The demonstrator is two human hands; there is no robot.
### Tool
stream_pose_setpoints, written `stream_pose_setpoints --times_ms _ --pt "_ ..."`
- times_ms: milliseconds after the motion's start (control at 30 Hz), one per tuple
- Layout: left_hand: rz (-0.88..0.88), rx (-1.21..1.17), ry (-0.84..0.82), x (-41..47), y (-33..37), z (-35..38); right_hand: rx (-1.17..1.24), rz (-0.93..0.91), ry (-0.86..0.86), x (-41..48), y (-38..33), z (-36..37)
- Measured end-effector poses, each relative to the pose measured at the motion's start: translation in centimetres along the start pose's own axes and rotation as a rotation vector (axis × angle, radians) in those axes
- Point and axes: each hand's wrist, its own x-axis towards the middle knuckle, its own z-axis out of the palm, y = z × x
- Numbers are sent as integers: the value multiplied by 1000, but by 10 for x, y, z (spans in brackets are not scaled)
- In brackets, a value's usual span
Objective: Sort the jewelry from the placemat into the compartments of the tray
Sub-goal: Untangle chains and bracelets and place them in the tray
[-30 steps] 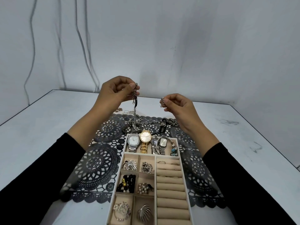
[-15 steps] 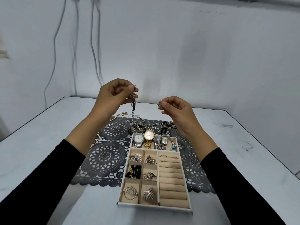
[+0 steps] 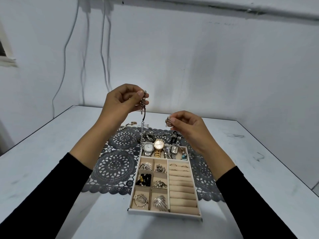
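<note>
Currently, left hand (image 3: 120,102) above tray (image 3: 164,214), pinching silver chain (image 3: 143,102) that hangs toward tray's far-left corner, right hand (image 3: 189,126) above tray's far edge, pinching small silver piece (image 3: 168,121), loose chains (image 3: 149,137) on placemat (image 3: 114,166) just beyond tray.

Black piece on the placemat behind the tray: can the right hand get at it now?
Probably not yet: the right hand pinches a small silver piece, so its grip is taken; otherwise the black piece lies uncovered just below.
</note>
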Motion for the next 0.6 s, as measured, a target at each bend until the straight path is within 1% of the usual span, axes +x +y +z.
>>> stream_pose_setpoints --times_ms 200,333,433,600 --pt "30 -7 -8 1 12 2 -59 52 -87 -16 3 -2" --pt "42 2 -17 1 16 2 -151 109 -130 -23 6 -3" --pt "36 -2 -22 1 16 2 -241 143 -212 -28 7 -3" --pt "32 -3 -21 -1 16 2 -316 175 -369 -34 9 0"
